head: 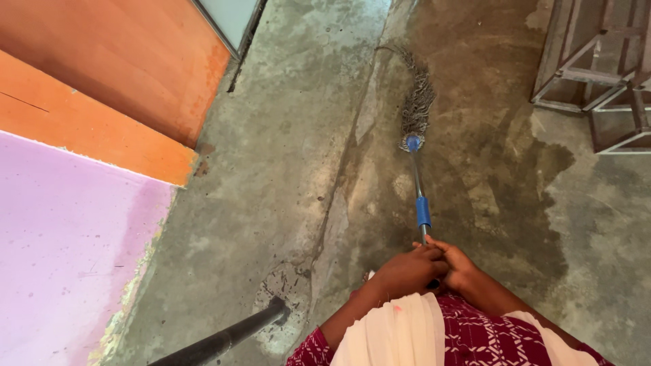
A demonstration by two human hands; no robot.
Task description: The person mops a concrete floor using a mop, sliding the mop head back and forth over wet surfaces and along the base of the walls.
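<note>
Both my hands grip the top end of a mop's metal handle [418, 190], which has a blue sleeve partway down. My left hand [405, 270] wraps the handle from the left and my right hand [456, 264] closes over it from the right, the two touching. The handle runs away from me to a blue socket and a grey string mop head [418, 100] that lies stretched out on the concrete floor [285, 149]. A dark wet patch spreads over the floor to the right of the mop.
An orange wall [122, 61] and a pink wall [61, 244] stand on the left. A metal frame [597, 74] stands at the top right. A dark pipe-like object [224, 339] lies on the floor at bottom left.
</note>
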